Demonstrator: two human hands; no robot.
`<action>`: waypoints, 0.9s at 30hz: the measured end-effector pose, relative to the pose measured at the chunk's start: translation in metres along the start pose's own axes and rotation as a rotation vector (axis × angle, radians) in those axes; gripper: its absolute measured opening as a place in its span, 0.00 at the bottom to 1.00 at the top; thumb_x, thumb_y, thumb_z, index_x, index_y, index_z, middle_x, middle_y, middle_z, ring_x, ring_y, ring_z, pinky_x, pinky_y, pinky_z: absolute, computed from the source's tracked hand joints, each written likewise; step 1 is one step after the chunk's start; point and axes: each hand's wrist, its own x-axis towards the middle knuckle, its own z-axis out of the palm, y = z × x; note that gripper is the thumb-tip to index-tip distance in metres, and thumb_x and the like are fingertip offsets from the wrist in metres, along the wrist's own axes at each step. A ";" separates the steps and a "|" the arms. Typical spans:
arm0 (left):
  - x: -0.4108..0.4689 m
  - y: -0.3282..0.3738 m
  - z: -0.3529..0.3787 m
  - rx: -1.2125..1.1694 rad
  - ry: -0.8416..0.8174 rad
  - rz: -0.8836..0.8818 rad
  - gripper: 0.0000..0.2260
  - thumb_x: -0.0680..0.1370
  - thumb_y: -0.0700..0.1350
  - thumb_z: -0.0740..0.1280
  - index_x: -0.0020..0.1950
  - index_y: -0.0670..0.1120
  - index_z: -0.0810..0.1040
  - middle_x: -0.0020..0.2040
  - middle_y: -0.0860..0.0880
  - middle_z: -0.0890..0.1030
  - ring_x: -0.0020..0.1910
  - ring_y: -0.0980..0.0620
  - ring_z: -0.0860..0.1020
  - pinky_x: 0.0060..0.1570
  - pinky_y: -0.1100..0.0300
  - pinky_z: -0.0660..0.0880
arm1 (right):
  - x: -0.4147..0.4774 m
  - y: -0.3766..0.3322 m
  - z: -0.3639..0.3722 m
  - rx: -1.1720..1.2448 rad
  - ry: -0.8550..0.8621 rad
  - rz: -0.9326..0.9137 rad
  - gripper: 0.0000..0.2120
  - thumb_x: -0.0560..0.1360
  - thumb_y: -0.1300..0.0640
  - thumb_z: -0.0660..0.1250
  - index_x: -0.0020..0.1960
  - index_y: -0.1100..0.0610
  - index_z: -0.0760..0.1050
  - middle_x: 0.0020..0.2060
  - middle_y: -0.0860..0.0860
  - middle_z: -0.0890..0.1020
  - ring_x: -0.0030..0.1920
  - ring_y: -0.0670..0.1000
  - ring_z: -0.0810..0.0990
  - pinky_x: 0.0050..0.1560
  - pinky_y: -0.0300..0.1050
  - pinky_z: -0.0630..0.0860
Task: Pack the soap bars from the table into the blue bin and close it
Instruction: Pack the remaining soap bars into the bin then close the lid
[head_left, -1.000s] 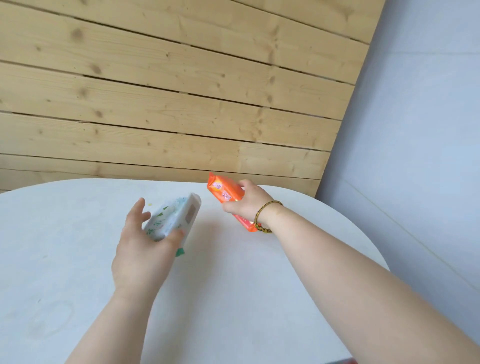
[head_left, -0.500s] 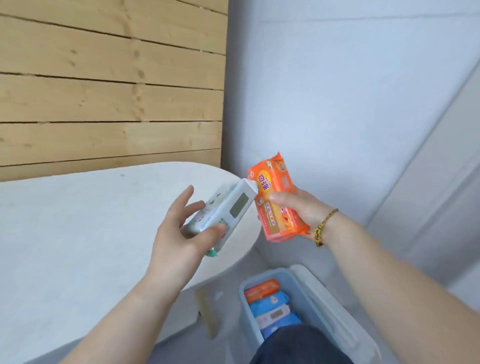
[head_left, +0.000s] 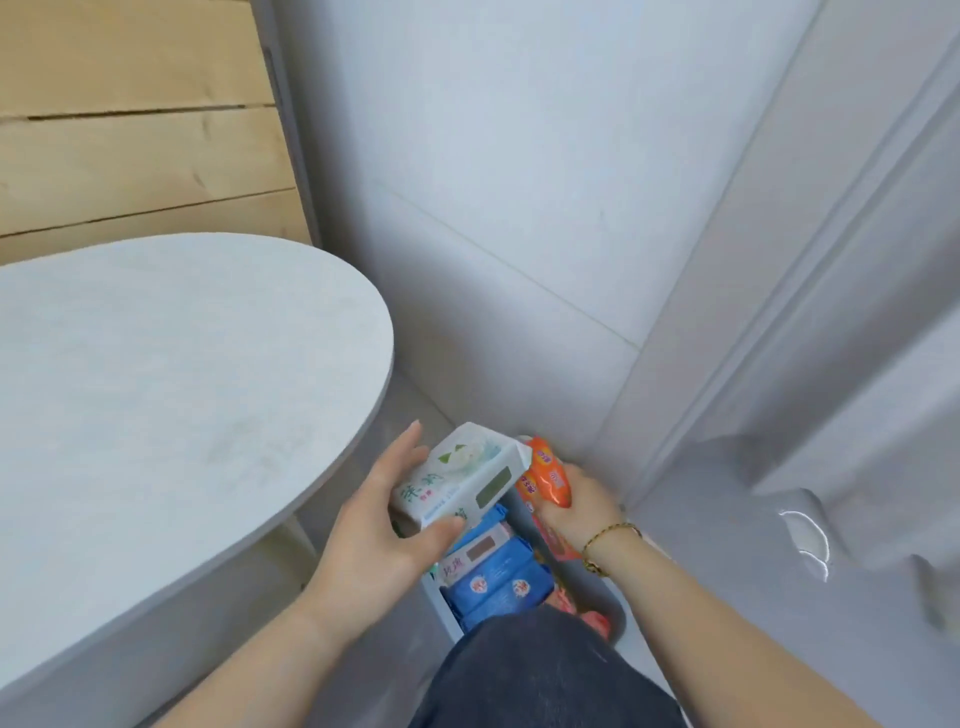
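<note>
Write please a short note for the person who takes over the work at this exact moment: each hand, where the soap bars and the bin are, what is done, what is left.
Left hand: holds the white and green soap box over the bin.
Right hand: holds the orange soap pack over the bin's far end.
Blue bin: on the floor beside the table, open, with blue soap packs and other bars already inside.
Done: several bars packed; no bars on the visible part of the table.
Left: put both held bars in, then close the bin. The lid is not clearly in view.
</note>
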 end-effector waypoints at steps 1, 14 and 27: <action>0.002 -0.011 0.003 0.052 -0.008 -0.021 0.36 0.68 0.41 0.72 0.56 0.75 0.55 0.54 0.70 0.68 0.49 0.76 0.72 0.39 0.78 0.73 | 0.007 0.006 0.011 0.001 -0.003 -0.001 0.16 0.74 0.51 0.63 0.59 0.56 0.71 0.50 0.54 0.81 0.48 0.53 0.78 0.47 0.43 0.75; 0.008 -0.108 0.010 0.371 -0.085 -0.114 0.41 0.66 0.46 0.75 0.57 0.73 0.47 0.56 0.67 0.64 0.53 0.66 0.68 0.45 0.77 0.64 | 0.056 0.039 0.080 -0.191 -0.002 -0.047 0.23 0.75 0.58 0.57 0.69 0.51 0.57 0.59 0.56 0.73 0.55 0.55 0.75 0.57 0.50 0.73; 0.015 -0.137 0.016 0.468 -0.236 -0.144 0.41 0.67 0.48 0.73 0.71 0.58 0.50 0.69 0.58 0.62 0.64 0.62 0.64 0.60 0.69 0.64 | 0.078 0.063 0.102 -0.343 -0.236 -0.048 0.31 0.77 0.65 0.53 0.75 0.55 0.43 0.76 0.51 0.46 0.75 0.50 0.49 0.74 0.43 0.48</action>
